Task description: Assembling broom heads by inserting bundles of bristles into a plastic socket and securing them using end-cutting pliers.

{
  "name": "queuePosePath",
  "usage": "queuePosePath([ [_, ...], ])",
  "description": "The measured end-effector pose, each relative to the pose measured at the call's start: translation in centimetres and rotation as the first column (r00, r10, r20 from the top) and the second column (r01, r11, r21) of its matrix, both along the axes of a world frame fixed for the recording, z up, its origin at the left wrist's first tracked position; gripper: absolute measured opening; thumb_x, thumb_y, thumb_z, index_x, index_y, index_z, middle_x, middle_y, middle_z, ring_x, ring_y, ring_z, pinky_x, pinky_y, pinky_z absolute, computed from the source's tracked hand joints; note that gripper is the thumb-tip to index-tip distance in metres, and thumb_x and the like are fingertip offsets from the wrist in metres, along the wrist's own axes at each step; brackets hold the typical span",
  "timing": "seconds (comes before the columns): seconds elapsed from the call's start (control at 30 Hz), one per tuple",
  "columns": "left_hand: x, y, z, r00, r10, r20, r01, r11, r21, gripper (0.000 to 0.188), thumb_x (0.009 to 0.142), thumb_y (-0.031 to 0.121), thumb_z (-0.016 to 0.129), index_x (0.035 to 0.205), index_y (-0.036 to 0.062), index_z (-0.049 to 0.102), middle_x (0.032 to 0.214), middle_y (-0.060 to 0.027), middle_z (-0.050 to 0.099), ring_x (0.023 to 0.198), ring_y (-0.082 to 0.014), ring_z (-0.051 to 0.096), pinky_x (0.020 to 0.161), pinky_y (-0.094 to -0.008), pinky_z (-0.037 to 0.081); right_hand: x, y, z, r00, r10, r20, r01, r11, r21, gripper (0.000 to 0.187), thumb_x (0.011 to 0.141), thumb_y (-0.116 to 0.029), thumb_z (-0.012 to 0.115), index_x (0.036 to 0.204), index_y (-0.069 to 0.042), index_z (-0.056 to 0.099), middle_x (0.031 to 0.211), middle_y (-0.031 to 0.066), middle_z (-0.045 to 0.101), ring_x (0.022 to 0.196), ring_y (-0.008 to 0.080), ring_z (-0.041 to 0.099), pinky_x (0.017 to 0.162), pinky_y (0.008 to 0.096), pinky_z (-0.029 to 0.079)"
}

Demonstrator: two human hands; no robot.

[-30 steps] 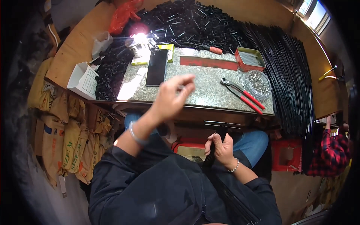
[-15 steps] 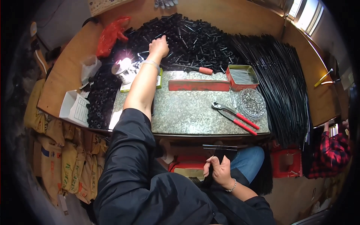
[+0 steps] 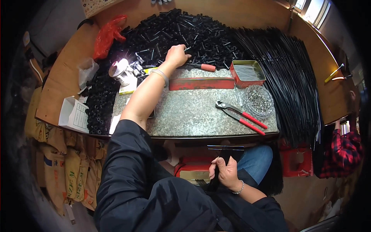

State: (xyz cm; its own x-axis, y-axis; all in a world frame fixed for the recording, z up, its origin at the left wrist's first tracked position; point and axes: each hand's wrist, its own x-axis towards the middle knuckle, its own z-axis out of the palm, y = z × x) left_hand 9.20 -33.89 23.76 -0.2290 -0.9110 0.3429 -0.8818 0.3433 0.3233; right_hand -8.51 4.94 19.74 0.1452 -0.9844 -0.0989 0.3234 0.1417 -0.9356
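My left hand reaches over the far side of the bench, fingers curled at the near edge of a heap of short black tubular parts. A small metal-tipped piece shows by its fingertips; I cannot make out whether the fingers hold it. Low in front of my body, my right hand is closed round a bundle of thin black rods. Thin silver rods lie crosswise at the bundle's upper end. Beyond the left fingers lies a screwdriver with a red handle.
On the stone slab lie a red bar, red-handled pliers, a tin of thin pins and a glass dish of small metal parts. Long black rods fill the right side. A lit lamp stands left.
My left hand has moved right and a little nearer along the edge of the heap. My right hand keeps its grip on the bundle. The whole view has shifted slightly.
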Motion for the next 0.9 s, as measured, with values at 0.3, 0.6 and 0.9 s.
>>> queuePosePath([
  [0.3,-1.5,-1.4,-1.6,0.977,0.186,-0.108,-0.177,0.98,0.095,0.034,0.072,0.024,0.071,0.096,0.003,0.059,0.097,-0.0167,0.063,0.094,-0.0336,0.06,0.079,-0.0411,0.049,0.0,0.8,0.4,0.999,-0.006,-0.041,0.005,0.999,-0.043,0.032,0.093,-0.032,0.045,0.09,0.0,0.046,0.06,0.0112,0.056,0.048,0.0137,0.054,0.045,0.024,0.046],
  [0.6,-0.4,2.4,1.2,0.889,0.012,-0.458,-0.211,0.898,-0.386,0.027,0.077,0.019,0.066,0.094,0.0013,0.054,0.086,-0.0181,0.062,0.08,-0.0331,0.062,0.069,-0.0411,0.048,-0.1,1.7,0.1,0.998,-0.045,-0.05,0.041,0.996,-0.078,0.031,0.094,-0.031,0.044,0.09,0.0,0.045,0.059,0.0108,0.056,0.048,0.0138,0.054,0.044,0.0242,0.046],
  [0.9,1.0,21.6,-1.2,0.902,-0.352,-0.25,0.35,0.935,-0.053,0.025,0.075,0.016,0.07,0.091,0.001,0.058,0.085,-0.0155,0.06,0.08,-0.0319,0.06,0.07,-0.0356,0.048,0.7,1.8,0.6,0.999,-0.031,-0.017,0.029,0.993,-0.118,0.031,0.094,-0.031,0.044,0.089,0.0,0.046,0.057,0.0104,0.055,0.046,0.0131,0.053,0.043,0.0232,0.045],
])
